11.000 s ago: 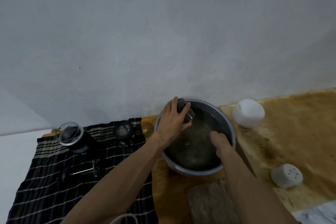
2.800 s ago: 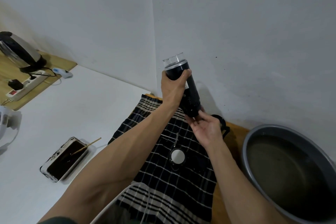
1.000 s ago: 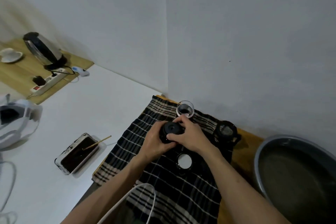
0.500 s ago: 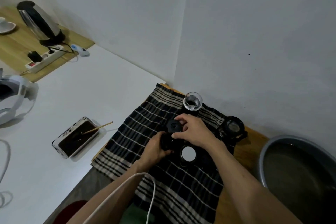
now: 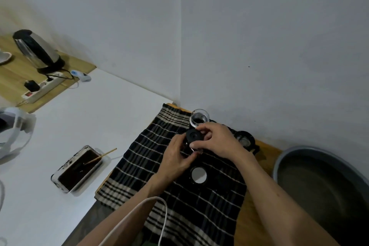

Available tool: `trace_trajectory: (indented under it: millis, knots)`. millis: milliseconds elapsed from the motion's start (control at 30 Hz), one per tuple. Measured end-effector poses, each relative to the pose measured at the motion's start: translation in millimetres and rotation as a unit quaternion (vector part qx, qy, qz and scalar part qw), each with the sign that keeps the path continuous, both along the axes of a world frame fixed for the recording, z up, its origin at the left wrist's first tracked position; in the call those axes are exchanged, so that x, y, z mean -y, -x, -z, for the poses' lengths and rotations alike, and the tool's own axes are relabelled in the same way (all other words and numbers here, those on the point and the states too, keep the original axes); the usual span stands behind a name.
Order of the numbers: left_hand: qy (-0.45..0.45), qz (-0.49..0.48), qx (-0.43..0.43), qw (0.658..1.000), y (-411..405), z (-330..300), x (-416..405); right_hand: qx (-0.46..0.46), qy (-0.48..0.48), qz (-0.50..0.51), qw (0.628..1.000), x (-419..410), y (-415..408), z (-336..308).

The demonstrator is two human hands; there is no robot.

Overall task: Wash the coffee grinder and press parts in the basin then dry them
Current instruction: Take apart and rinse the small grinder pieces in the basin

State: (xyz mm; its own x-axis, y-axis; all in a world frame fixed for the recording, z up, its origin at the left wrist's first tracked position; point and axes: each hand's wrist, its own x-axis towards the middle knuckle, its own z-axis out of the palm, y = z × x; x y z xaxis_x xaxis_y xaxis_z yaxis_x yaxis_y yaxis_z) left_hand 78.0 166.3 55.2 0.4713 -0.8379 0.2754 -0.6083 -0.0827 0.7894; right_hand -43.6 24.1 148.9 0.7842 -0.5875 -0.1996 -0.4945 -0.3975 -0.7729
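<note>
- Two bare forearms reach in from the bottom edge over a black cloth [image 5: 179, 205] with pale stripes, and a white cable [image 5: 159, 215] loops across its near part.
- On the cloth just below the hands lies a disc [image 5: 198, 174], black-rimmed with a shiny pale centre.
- Left hand [image 5: 175, 158] curls its fingers from below round a small black grinder part [image 5: 193, 137]; most of what it grips is hidden by the palm.
- Right hand [image 5: 217, 142] pinches the same part from above, thumb and fingertips closed on its round black top, which has a recessed centre.
- Just behind the hands stands a clear cup [image 5: 199, 118] with dark residue inside, on the cloth's far edge.
- Right of the hands, a black ring-shaped part [image 5: 244, 140] rests on the cloth, near the wall.
- Further right, a grey basin [image 5: 289, 156] sits on the wooden top, with murky water.
- Left of the cloth, on the white surface, a tray [image 5: 77, 170] of dark liquid holds a stick [image 5: 101, 156].
- Far left, a kettle [image 5: 38, 52] and a power strip [image 5: 40, 90] sit on a wooden board.
</note>
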Motion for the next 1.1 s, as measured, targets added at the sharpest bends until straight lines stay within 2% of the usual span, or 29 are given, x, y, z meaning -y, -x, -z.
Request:
trace_trajectory:
  millis: [100,300,367,500,633,800,1000,1067,1100]
  knots:
    - [0.025,0.026,-0.014,0.999,15.3,-9.6,22.7,-0.013,0.028,0.018,0.999,14.4,21.1,-11.4]
    - [0.006,0.167,-0.011,0.986,52.6,-14.1,56.3,-0.110,0.157,-0.100,0.976,38.6,81.1,-34.6]
    - [0.012,0.182,-0.040,0.982,75.4,-18.2,67.4,-0.131,0.181,-0.088,0.971,40.6,103.9,-39.9]
    - [0.008,0.180,-0.114,0.977,117.7,-30.5,93.1,-0.126,0.145,0.004,0.981,44.4,144.0,-51.8]
    - [-0.014,0.235,-0.117,0.965,151.3,-37.9,118.4,-0.177,0.157,0.022,0.971,54.1,186.4,-61.0]
    - [-0.032,0.284,-0.146,0.947,194.7,-38.7,131.3,-0.193,0.133,0.062,0.970,55.0,236.1,-58.7]
    - [-0.073,0.303,-0.194,0.930,228.8,-24.0,135.5,-0.124,0.076,0.189,0.971,53.0,283.6,-50.6]
    - [-0.113,0.312,-0.265,0.905,238.1,-27.9,138.4,-0.060,-0.001,0.249,0.967,54.9,297.1,-40.4]
    - [-0.133,0.327,-0.315,0.881,241.7,-30.3,140.4,-0.020,-0.043,0.280,0.959,54.5,303.1,-35.0]
